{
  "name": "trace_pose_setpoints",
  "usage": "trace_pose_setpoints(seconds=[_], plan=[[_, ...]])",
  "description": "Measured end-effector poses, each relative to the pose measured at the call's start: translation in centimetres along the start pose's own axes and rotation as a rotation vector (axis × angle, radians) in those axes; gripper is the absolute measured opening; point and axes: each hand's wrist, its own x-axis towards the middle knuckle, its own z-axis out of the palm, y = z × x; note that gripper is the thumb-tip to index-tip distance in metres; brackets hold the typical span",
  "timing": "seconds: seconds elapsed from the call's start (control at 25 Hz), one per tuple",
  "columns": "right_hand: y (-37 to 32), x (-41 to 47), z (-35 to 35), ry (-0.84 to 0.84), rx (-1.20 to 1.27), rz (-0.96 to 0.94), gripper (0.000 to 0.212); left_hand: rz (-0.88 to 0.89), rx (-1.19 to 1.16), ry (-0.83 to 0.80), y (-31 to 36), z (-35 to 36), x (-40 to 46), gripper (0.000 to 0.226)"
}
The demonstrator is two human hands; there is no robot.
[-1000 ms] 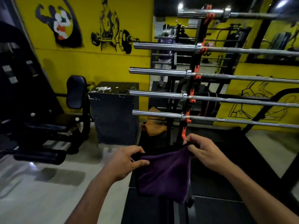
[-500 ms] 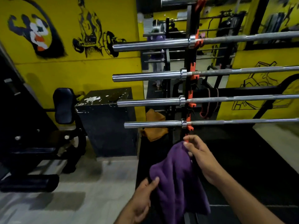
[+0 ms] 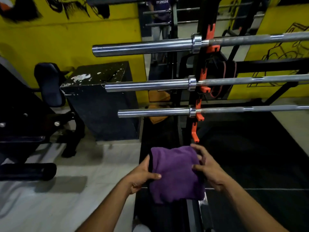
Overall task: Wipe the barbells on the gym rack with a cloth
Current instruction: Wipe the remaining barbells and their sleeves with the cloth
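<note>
Purple and soft, a folded terry cloth [image 3: 177,174] sits low in the view at about six o'clock, held up between both hands in front of the rack and clear of every bar. At the cloth's nine o'clock edge the left hand [image 3: 142,174] grips it, thumb curled over the top face and the other fingers tucked beneath out of sight. At its three o'clock edge the right hand [image 3: 209,171] holds the fold, thumb pressed on the fabric and fingers bent round the upper corner; how tightly they close is blurred.

Three long chrome steel barbells lie level on the black upright gym rack with orange hooks [image 3: 203,84], stacked one above another toward twelve o'clock from the cloth. Nearest is the lowest barbell [image 3: 153,113], then the middle barbell [image 3: 147,85], then the upper barbell [image 3: 142,47], each with its smooth sleeve jutting out toward nine o'clock and its thinner shaft running off toward three o'clock. A fourth bar's sleeve is only just visible at the top edge.

Behind the sleeves, toward ten o'clock, stands a scuffed black box with chipped white patches [image 3: 100,101], against a yellow wall painted with black figures [image 3: 66,39]. A black padded exercise machine [image 3: 33,106] fills the nine o'clock side. An orange cloth [image 3: 158,104] lies behind the rack, partly hidden by the lowest barbell.
</note>
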Motion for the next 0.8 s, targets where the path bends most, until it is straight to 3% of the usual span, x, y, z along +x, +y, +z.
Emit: trace_pose_setpoints(seconds=[0.12, 0.16, 0.24, 0.32, 0.4, 0.48, 0.56, 0.68, 0.8], plan=[[-6.6, -0.4, 0.4, 0.181, -0.044, -0.330, 0.082, 0.377, 0.394, 0.451, 5.0, -0.4, 0.6, 0.051], [-8.9, -0.7, 0.2, 0.244, -0.033, -0.443, 0.083, 0.496, 0.427, 0.509, 6.6, -0.9, 0.7, 0.041], [-11.8, -0.6, -0.1, 0.278, -0.027, -0.608, 0.078, 0.668, 0.402, 0.459, 9.2, -2.0, 0.9, 0.034], [-12.4, 0.7, 0.2, 0.256, -0.068, -0.626, 0.071, 0.797, 0.504, 0.366, 10.6, -3.2, 2.0, 0.022], [-12.1, 3.1, 0.5, 0.345, -0.155, -0.600, 0.062, 0.820, 0.514, 0.346, 12.0, -4.4, 3.8, 0.023], [-11.8, 5.1, 0.6, 0.417, -0.240, -0.569, 0.038, 0.755, 0.562, 0.320, 12.6, -6.1, 5.5, 0.030], [-11.3, 6.8, 0.9, 0.368, -0.214, -0.465, 0.020, 0.675, 0.600, 0.227, 12.6, -8.1, 6.8, 0.034], [-9.6, 8.4, 1.7, 0.269, -0.101, -0.242, 0.024, 0.561, 0.599, -0.057, 12.7, -11.4, 8.1, 0.044], [-7.9, 9.5, 3.1, 0.361, 0.190, 0.058, 0.038, 0.453, 0.461, -0.225, 12.4, -12.8, 8.4, 0.040]])
